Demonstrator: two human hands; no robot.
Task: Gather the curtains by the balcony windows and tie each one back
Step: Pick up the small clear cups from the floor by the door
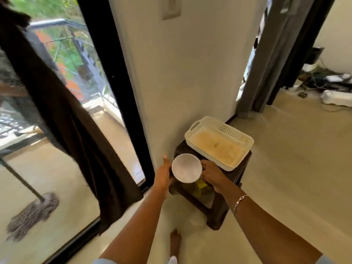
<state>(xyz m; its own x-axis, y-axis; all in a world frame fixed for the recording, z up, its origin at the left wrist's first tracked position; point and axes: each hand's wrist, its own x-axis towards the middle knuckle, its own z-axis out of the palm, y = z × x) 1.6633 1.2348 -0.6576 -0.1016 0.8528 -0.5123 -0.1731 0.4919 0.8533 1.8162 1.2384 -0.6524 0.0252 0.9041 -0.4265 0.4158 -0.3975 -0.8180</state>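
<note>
White bowl (186,168) is sitting between both hands: left hand (163,175) reaching flat and spread beside it, right hand (212,176) gripping its rim, over a dark stool (219,197) holding a basket (219,142), brown curtain (76,134) hanging loose by the window.

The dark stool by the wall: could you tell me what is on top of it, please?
On the dark stool rest a cream basket and a white bowl. Something yellow shows beside the bowl, mostly covered by the right hand.

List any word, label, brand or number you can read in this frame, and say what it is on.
None can be read.
The yellow packet beneath the white bowl may carry print, but it is blurred and mostly hidden.
The cream basket, dark stool, brown curtain and wall plate show no lettering.
</note>
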